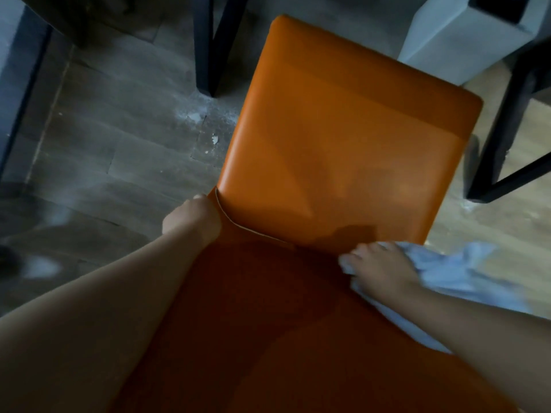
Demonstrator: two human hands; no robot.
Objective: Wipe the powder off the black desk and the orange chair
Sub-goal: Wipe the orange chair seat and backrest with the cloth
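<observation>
The orange chair (343, 138) fills the middle of the head view, seen from above, its seat lit and its backrest dark in the foreground. My left hand (193, 219) grips the left edge of the chair where seat and backrest meet. My right hand (375, 269) presses a white cloth (453, 278) onto the chair at the right end of that crease. A faint pale smear shows on the seat just above the cloth. The desk top is not in view.
Black desk legs (208, 46) stand beyond the chair at left, and another black frame (507, 138) at right. White powder (193, 117) is scattered on the wooden floor left of the seat. A grey box (453, 34) stands at top right.
</observation>
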